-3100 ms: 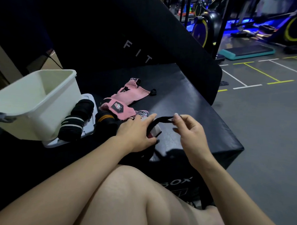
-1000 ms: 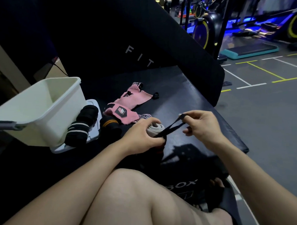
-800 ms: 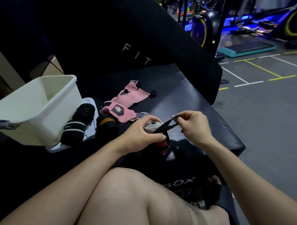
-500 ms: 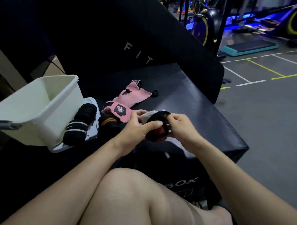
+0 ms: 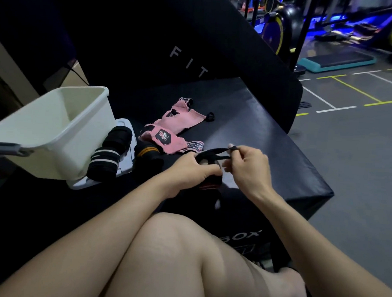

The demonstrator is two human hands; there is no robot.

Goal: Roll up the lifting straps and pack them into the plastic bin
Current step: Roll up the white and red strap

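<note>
The right hand (image 5: 246, 166), half a second ago against the rolled strap (image 5: 208, 171) gripped by the left hand (image 5: 189, 170), now pinches its black tail (image 5: 215, 152) out toward 3 o'clock, so the wrapping is unfinished, the plastic bin (image 5: 56, 128) far at 9 o'clock.

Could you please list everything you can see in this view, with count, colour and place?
plastic bin: one, white, far left on the black box, tilted.
bin lid: one, white, flat under the bin.
rolled straps: two, black; one white-striped on the lid, one orange-striped beside it.
pink straps: two, unrolled, mid-box.
strap being rolled: one, black and red, held between the hands.
black box: one, the work surface.
upright pad: one, black, behind the box.
gym machines: several, background right.
left hand: grips the roll.
right hand: pinches the black loop.
</note>
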